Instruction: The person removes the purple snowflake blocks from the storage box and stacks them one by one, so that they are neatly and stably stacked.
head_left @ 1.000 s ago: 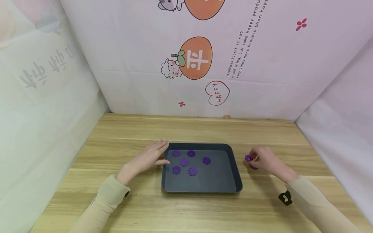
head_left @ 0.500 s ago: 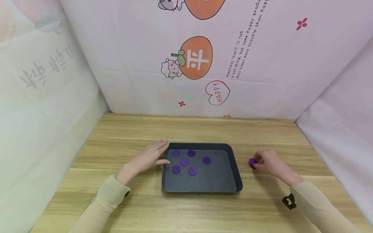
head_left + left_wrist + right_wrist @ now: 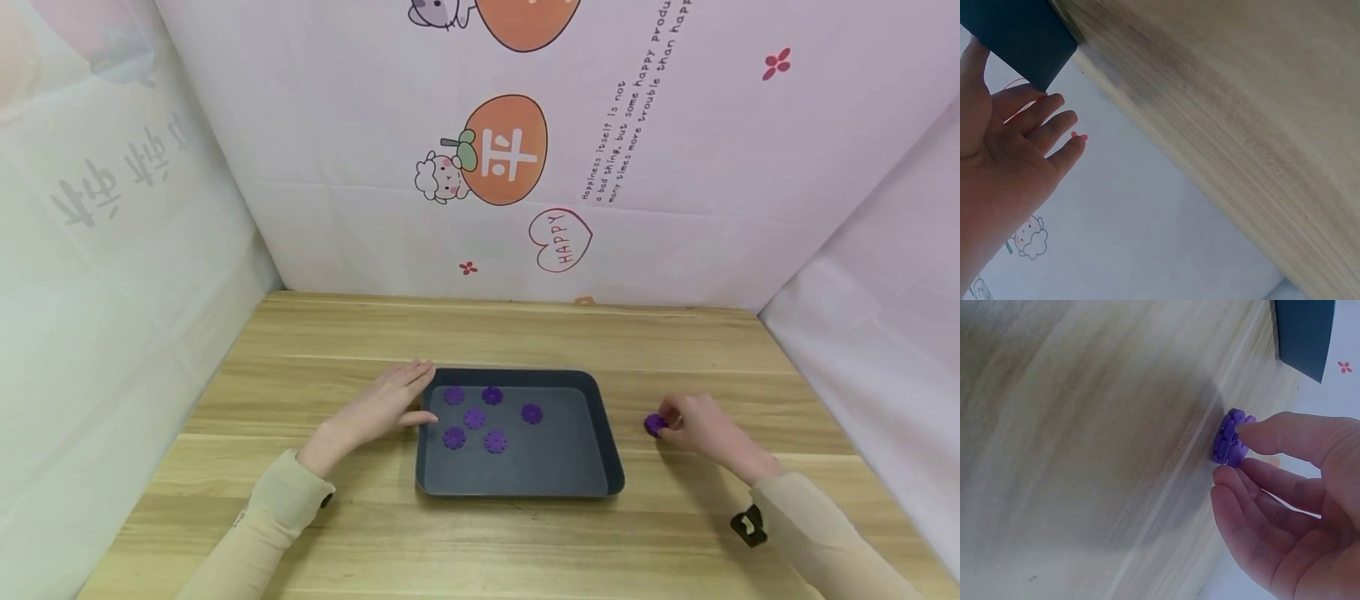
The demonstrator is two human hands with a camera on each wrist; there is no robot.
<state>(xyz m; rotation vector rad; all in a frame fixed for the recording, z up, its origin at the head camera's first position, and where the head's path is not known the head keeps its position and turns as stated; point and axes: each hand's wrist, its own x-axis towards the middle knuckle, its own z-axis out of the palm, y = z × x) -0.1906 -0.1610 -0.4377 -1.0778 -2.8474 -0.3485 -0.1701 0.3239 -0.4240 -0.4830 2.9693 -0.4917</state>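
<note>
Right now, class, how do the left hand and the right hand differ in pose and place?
The left hand has its fingers extended, while the right hand curls its thumb and fingers to pinch purple discs.
The left hand lies at the left edge of the tray; the right hand is off to its right, apart from it.
Both emerge from beige sleeves.

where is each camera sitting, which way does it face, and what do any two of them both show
Head: on the person's head, facing forward and down at the tray, wooden table and printed backdrop; left hand, right hand and sleeves show.
Left wrist: facing along the left hand to a tray corner; only that hand shows.
Right wrist: facing the purple pieces that the right hand pinches; only that hand shows.
Shared: head and right wrist both show the right hand, its purple pieces and part of the tray.
</note>
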